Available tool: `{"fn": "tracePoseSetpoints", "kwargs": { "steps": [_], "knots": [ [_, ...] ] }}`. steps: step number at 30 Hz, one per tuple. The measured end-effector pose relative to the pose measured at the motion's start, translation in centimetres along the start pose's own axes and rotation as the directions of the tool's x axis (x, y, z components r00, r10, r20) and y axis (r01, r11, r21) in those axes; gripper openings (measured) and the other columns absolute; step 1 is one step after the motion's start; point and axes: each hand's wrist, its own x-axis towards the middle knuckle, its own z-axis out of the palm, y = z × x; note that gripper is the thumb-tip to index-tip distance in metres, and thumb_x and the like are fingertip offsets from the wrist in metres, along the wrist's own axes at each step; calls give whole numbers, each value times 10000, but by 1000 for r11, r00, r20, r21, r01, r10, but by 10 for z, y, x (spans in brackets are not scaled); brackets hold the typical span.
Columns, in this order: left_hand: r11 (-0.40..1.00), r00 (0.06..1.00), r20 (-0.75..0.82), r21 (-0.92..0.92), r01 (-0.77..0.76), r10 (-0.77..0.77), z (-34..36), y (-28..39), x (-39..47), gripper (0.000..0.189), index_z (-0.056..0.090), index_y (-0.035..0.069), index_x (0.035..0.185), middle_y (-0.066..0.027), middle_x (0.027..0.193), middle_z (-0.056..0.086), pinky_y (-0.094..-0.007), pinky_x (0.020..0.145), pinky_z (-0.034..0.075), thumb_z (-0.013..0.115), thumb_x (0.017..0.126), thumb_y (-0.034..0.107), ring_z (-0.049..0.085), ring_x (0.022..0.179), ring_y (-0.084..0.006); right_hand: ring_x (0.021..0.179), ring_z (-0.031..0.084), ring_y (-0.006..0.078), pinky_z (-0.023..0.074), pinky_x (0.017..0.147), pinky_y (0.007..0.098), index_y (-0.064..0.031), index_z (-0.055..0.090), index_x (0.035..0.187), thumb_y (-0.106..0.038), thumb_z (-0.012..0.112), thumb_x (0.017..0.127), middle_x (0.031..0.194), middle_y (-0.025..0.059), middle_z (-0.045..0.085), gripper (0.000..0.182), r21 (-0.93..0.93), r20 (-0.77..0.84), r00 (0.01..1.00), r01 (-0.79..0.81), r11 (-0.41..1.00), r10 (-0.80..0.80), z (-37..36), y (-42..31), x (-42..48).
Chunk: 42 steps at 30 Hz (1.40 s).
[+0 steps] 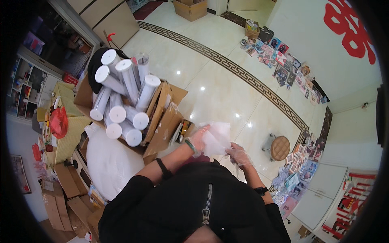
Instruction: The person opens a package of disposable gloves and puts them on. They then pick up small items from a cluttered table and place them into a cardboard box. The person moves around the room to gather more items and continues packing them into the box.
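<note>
A white translucent sheet or pouch (217,138) hangs between my hands in front of my body. My left hand (198,139), in a clear plastic glove with a green bangle at the wrist, grips its left side. At its lower right corner, the fingers of my right hand (239,155) pinch the edge; this hand also wears a thin clear glove. Just left of my left hand stands a cardboard box (162,133) with open flaps. White-capped clear tubes (133,137) stick up out of it at several angles.
A large white wrapped roll (114,161) lies to my left, by cardboard boxes (68,182). A tan round stool (280,148) stands on the tiled floor to the right. Flat picture items (299,164) cover the floor along the wall. A yellow-covered table (71,127) holds a red bag.
</note>
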Motion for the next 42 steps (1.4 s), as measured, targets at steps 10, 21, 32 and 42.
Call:
{"fn": "tracePoseSetpoints", "kwargs": {
  "steps": [10, 21, 32, 42],
  "knots": [
    [996, 986, 163, -85, 28, -14, 52, 94, 103, 342, 529, 47, 1113, -98, 1088, 584, -420, 904, 429, 453, 893, 297, 551, 1022, -258, 466, 436, 82, 335, 408, 214, -18, 556, 1042, -234, 553, 845, 674, 31, 572, 293, 154, -165, 972, -142, 978, 167, -75, -66, 76],
    [998, 998, 26, 25, 54, -55, 60, 86, 179, 299, 545, 27, 1058, -134, 1026, 602, -434, 851, 468, 516, 867, 255, 588, 936, -279, 382, 404, 111, 323, 337, 243, -78, 543, 971, -303, 515, 866, 670, 36, 526, 251, 380, -342, 899, -135, 915, 274, -215, 25, 113],
    [975, 981, -187, 206, 84, -45, 195, 19, 256, 300, 552, 26, 1042, -127, 994, 607, -466, 810, 488, 561, 830, 239, 599, 903, -279, 390, 414, 154, 331, 341, 288, -108, 506, 880, -252, 490, 834, 664, 49, 524, 152, 645, -393, 682, -274, 714, 617, -360, 144, 56],
    [824, 983, -186, 556, 106, -1, 221, 19, 277, 351, 560, 45, 1079, -103, 1013, 598, -371, 820, 454, 543, 826, 288, 575, 910, -246, 453, 465, 151, 367, 414, 272, -77, 561, 765, -259, 498, 814, 667, 67, 575, 199, 390, -585, 732, -124, 913, 349, -399, 181, 71]
  ]
}}
